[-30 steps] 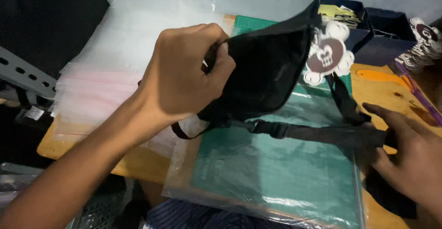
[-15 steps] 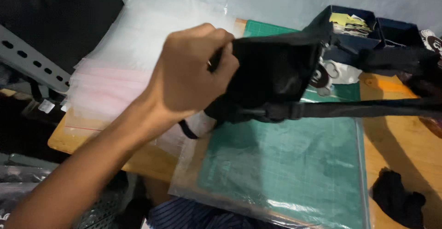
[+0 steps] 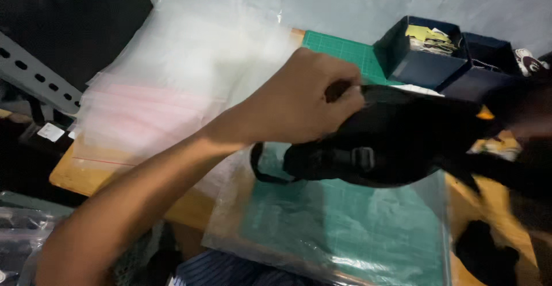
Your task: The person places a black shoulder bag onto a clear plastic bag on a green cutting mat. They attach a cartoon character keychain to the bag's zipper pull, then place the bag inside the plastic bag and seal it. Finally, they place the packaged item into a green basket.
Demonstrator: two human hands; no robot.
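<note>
My left hand (image 3: pixel 305 105) is closed on the top left edge of a black fabric pouch bag (image 3: pixel 408 142) and holds it above the table. A black strap with a grey buckle (image 3: pixel 362 159) lies folded along the bag's lower side, and a loop of it hangs at the left. My right hand (image 3: pixel 526 110) is a dark blur at the bag's right end; its grip cannot be made out. Under the bag lies a clear plastic bag (image 3: pixel 322 246) on a green cutting mat (image 3: pixel 339 50).
A stack of clear plastic bags (image 3: pixel 172 84) covers the table's left side. Two dark blue boxes (image 3: pixel 428 64) with small paper tags stand at the back right. Another black cloth item (image 3: pixel 483 254) lies at the front right on the wooden table (image 3: pixel 86 174).
The strap that was stretched out to the right is now folded against the bag. The bag has swung lower and to the right, and my right hand has come in to its right end.
</note>
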